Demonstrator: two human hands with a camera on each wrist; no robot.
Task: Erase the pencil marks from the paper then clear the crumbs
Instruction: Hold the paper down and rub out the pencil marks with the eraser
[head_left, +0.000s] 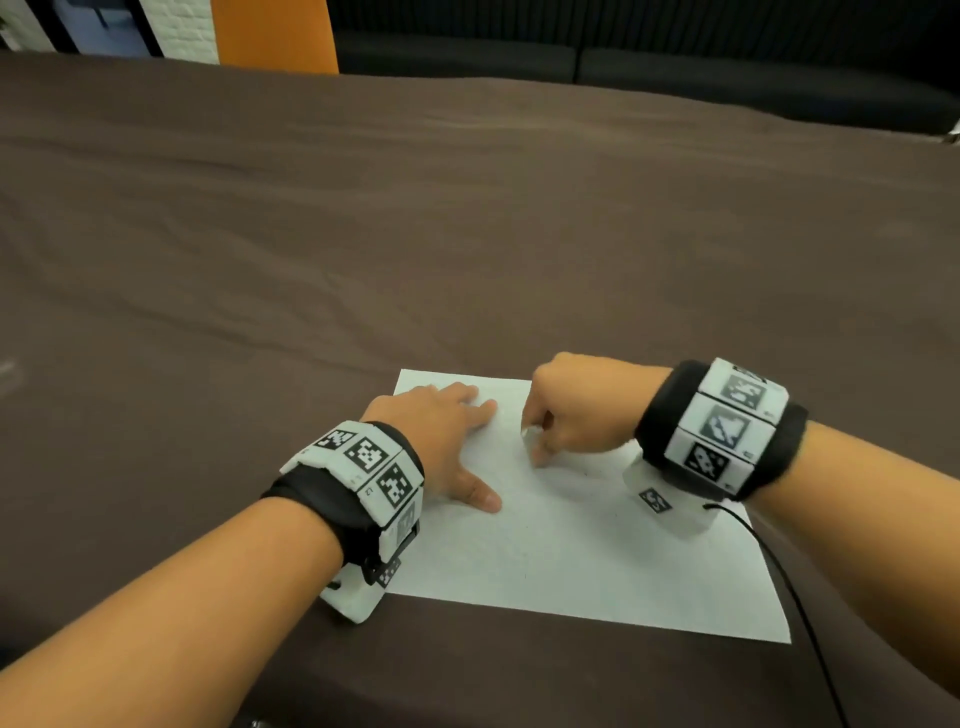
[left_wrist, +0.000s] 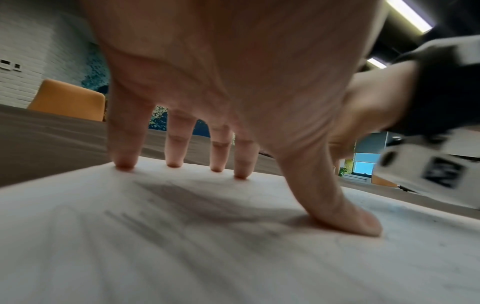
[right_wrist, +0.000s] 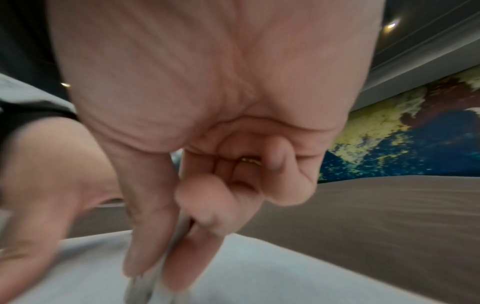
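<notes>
A white sheet of paper (head_left: 571, 545) lies on the brown tablecloth near the front edge. My left hand (head_left: 447, 441) presses flat on the sheet's left part, fingers spread and straight; the left wrist view shows the fingertips (left_wrist: 124, 162) and thumb down on the paper (left_wrist: 182, 257), with faint pencil lines under the palm. My right hand (head_left: 566, 415) pinches a small white eraser (head_left: 531, 435) between thumb and fingers, its lower end on the paper. In the right wrist view the blurred eraser (right_wrist: 141, 288) sticks out below the fingers. Tiny dark specks dot the sheet near the right wrist.
The brown cloth (head_left: 363, 234) covers the whole table around the sheet. A black cable (head_left: 795, 587) runs from the right wrist band past the paper's right edge. An orange chair back (head_left: 275, 31) and a dark sofa (head_left: 675, 67) stand beyond the far edge.
</notes>
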